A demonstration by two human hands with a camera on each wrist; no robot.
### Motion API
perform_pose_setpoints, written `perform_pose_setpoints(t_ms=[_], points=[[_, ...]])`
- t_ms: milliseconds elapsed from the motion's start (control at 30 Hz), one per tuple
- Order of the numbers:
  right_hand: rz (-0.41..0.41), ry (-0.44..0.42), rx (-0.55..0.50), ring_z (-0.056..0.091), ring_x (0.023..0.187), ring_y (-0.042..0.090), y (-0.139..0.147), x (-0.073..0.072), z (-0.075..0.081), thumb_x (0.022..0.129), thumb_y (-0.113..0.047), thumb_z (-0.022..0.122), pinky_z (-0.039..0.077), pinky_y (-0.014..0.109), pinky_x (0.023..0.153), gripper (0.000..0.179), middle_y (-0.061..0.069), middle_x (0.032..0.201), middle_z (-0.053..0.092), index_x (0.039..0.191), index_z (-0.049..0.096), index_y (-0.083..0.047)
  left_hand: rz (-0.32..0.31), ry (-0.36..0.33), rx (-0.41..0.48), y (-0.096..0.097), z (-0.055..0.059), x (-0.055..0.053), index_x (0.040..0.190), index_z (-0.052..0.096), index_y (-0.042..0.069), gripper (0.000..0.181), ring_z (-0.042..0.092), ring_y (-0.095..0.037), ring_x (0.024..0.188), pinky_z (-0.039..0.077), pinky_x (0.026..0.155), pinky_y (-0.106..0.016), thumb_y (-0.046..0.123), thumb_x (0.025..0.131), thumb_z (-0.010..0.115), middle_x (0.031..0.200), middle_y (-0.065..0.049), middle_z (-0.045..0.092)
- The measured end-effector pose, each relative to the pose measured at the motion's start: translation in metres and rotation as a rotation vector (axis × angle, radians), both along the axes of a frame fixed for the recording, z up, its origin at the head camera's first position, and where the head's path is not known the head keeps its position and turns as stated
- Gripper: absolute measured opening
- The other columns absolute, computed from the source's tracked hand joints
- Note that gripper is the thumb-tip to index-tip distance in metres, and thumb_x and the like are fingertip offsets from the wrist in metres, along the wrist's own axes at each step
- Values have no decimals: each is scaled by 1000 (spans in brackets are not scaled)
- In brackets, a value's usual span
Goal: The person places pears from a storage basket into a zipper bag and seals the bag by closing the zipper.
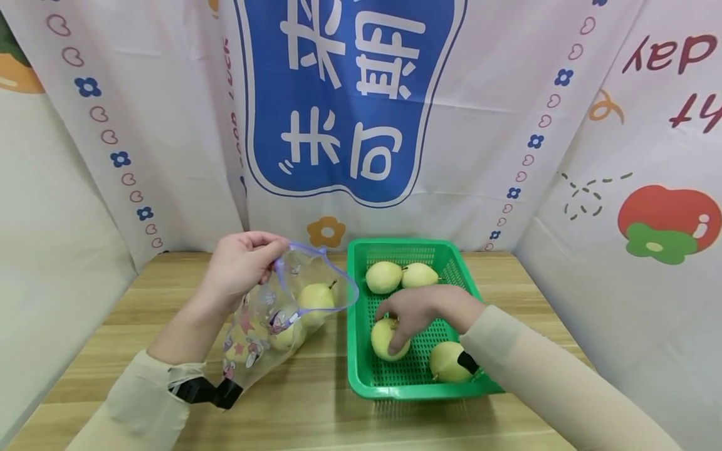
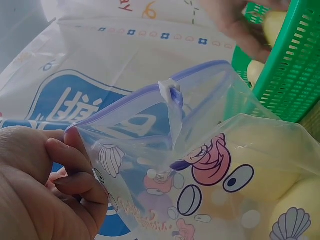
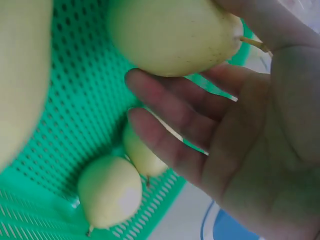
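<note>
My left hand (image 1: 239, 269) pinches the purple zip rim of a clear printed zip bag (image 2: 172, 195) and holds its mouth open toward the right. Inside the bag several yellow-green pears (image 1: 316, 297) bulge against the plastic. Over the green basket (image 1: 353, 351), my right hand (image 1: 423, 307) grips a pear (image 3: 175, 37) with thumb and fingers around it. Two more pears (image 1: 384, 277) lie at the basket's far end. Another pear (image 1: 447, 362) sits at the near right, partly covered by a black strap end from the right sleeve.
A wooden table (image 1: 316, 407) carries the bag and basket, with the basket standing right of the bag. Behind and at the sides hangs a white printed cloth (image 1: 485, 125). A black wrist strap (image 1: 197, 389) on the left sleeve hangs near the bag's lower edge.
</note>
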State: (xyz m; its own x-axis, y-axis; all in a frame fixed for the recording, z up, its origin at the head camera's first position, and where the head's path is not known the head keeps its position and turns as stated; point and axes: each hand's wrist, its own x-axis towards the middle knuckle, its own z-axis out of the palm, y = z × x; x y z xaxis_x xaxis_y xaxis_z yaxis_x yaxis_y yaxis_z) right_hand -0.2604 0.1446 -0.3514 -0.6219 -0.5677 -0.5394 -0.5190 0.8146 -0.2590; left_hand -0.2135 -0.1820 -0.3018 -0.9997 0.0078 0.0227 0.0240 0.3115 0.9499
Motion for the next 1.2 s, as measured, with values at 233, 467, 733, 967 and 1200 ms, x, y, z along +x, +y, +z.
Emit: perform_pose_setpoints(t_ms=[233, 467, 733, 967, 1200], points=[[-22, 168, -305, 63, 102, 17, 9, -16, 31, 92, -47, 83, 56, 39, 88, 61, -4, 115, 70, 145, 66, -21, -7, -3, 6, 1, -1, 0, 126, 75, -4, 35, 53, -3, 58, 49, 54, -21, 27, 109, 69, 70, 11, 66], [-110, 182, -662, 67, 99, 20, -6, -13, 46, 97, -41, 82, 57, 38, 88, 58, -3, 131, 69, 149, 62, -25, -9, -19, -16, 5, 2, 1, 127, 75, -3, 35, 53, -3, 58, 49, 53, -21, 27, 109, 69, 72, 11, 68], [-148, 72, -757, 74, 104, 16, -51, 2, 40, 98, -36, 84, 62, 30, 88, 62, 6, 144, 66, 150, 56, -17, -2, -23, -19, 12, 3, 2, 126, 75, -3, 35, 54, -3, 57, 50, 53, -22, 26, 108, 69, 72, 10, 69], [-54, -15, -838, 74, 114, 15, -64, 7, 45, 106, -16, 70, 62, 28, 98, 36, 12, 137, 73, 141, 67, -8, 18, -8, -49, 6, 5, 4, 125, 75, -4, 35, 55, -4, 58, 49, 53, -22, 27, 109, 68, 70, 11, 68], [-109, 57, -791, 73, 110, 23, -44, 0, 50, 108, -15, 66, 60, 31, 97, 27, 10, 124, 77, 134, 70, -9, 19, -3, -26, 1, 5, 4, 125, 74, -5, 34, 55, -2, 57, 49, 53, -20, 25, 110, 67, 71, 12, 69]])
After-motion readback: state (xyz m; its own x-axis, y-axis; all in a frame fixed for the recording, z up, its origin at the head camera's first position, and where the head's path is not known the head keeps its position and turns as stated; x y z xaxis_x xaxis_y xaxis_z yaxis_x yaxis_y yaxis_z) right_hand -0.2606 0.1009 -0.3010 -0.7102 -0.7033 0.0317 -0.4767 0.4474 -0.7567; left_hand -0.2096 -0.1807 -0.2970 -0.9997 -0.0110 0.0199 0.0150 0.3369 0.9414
